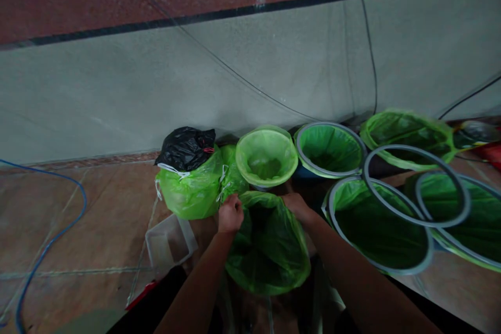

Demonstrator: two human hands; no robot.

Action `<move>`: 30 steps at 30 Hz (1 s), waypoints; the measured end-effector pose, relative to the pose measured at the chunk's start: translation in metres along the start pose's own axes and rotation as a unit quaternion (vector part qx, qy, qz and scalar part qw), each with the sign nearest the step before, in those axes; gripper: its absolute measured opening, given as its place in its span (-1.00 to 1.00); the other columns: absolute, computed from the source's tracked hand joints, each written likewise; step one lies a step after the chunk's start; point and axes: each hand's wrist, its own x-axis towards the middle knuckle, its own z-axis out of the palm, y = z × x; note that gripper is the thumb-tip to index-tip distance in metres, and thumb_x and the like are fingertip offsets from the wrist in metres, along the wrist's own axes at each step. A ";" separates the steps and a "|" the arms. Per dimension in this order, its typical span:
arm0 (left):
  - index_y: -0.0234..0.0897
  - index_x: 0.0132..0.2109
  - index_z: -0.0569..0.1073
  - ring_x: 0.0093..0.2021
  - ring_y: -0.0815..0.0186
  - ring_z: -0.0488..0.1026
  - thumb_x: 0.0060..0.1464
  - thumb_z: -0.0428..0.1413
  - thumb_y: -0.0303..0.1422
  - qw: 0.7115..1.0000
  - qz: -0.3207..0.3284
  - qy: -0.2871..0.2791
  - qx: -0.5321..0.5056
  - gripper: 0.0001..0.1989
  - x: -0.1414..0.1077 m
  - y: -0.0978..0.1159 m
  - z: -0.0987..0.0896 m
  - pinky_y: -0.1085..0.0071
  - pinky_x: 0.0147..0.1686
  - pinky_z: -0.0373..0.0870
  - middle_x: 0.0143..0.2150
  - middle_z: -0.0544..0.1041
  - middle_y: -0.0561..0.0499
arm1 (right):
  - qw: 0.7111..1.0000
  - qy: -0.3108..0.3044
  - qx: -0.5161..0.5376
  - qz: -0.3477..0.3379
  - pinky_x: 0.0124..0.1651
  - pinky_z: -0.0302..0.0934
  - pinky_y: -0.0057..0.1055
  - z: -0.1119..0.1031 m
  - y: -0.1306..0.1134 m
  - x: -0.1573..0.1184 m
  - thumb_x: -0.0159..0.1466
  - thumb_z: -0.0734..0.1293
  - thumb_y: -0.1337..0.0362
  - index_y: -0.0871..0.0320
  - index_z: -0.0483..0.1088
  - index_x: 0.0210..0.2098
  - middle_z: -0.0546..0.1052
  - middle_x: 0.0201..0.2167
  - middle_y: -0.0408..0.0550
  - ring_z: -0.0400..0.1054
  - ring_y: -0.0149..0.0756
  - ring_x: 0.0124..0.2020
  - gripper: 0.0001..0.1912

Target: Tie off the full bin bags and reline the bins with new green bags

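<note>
A green trash bag [270,284] spreads wide open in front of me, its mouth facing up. My left hand [230,213] is closed on the far left part of its rim, fingers curled in a fist. At the far right part of the rim, my right hand [296,205] grips the same bag, with its fingertips hidden. Any bin beneath the bag cannot be made out. Just beyond stands a bin lined with a pale green bag [266,156].
Filled green bags [191,188] and a black bag [186,148] sit at left, near a clear plastic container [170,242]. Several lined bins stand right, including one by the wall [331,148]. A loose grey ring [464,203] rests across two bins. A blue hose [58,235] curves over the tiles.
</note>
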 end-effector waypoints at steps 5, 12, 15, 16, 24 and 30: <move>-0.27 -0.32 0.48 0.08 0.07 0.44 -0.04 0.07 -0.58 0.995 0.007 -0.022 0.097 -0.84 -0.001 0.018 -0.014 0.06 0.13 0.31 0.08 0.52 -0.16 | 0.996 0.042 -0.043 0.073 -0.26 0.24 -0.33 -0.014 0.005 -0.010 0.17 0.30 0.38 0.17 0.56 -0.48 0.62 -0.42 0.11 0.51 -0.09 -0.32 -0.80; -0.25 -0.20 0.52 -0.03 0.22 0.46 0.19 0.00 -0.45 0.997 0.058 0.041 0.036 -0.82 0.010 0.031 -0.010 0.25 0.06 0.38 -0.09 0.56 -0.10 | 0.986 0.142 0.058 -0.061 -0.06 0.28 -0.37 -0.013 -0.033 -0.007 0.29 0.24 0.30 0.12 0.57 -0.25 0.63 -0.20 0.00 0.50 -0.21 -0.16 -0.75; -0.24 -0.21 0.53 -0.10 0.24 0.46 0.26 -0.05 -0.44 0.994 0.079 -0.007 0.072 -0.76 0.014 0.031 -0.005 0.30 0.00 0.39 -0.20 0.56 -0.06 | 0.986 0.096 0.069 -0.116 0.00 0.29 -0.36 -0.002 -0.047 -0.006 0.28 0.27 0.35 0.12 0.57 -0.24 0.63 -0.20 0.00 0.50 -0.22 -0.13 -0.78; -0.24 -0.20 0.53 -0.10 0.24 0.46 0.27 -0.06 -0.44 0.993 0.080 -0.024 0.087 -0.75 0.015 0.030 -0.004 0.31 -0.01 0.39 -0.20 0.56 -0.07 | 0.987 0.080 0.064 -0.122 0.02 0.28 -0.35 0.001 -0.048 -0.006 0.27 0.27 0.37 0.12 0.57 -0.21 0.63 -0.17 0.00 0.49 -0.22 -0.11 -0.78; -0.23 0.03 0.44 -0.01 0.26 0.48 0.30 -0.08 -0.42 0.976 0.071 -0.161 0.131 -0.74 0.020 0.014 -0.001 0.36 0.04 0.36 -0.02 0.57 -0.05 | 0.992 0.041 0.017 -0.119 0.13 0.25 -0.32 0.020 -0.034 -0.007 0.28 0.25 0.41 0.08 0.48 0.01 0.57 0.02 -0.04 0.45 -0.23 0.03 -0.66; -0.28 0.05 0.36 -0.01 0.24 0.51 0.33 -0.14 -0.37 0.955 0.051 -0.235 0.173 -0.73 0.027 0.012 -0.002 0.34 0.00 0.38 -0.02 0.57 -0.13 | 0.993 0.008 -0.067 -0.094 0.05 0.26 -0.34 0.021 -0.033 -0.004 0.29 0.22 0.38 0.11 0.46 0.02 0.58 0.00 0.02 0.46 -0.18 -0.02 -0.65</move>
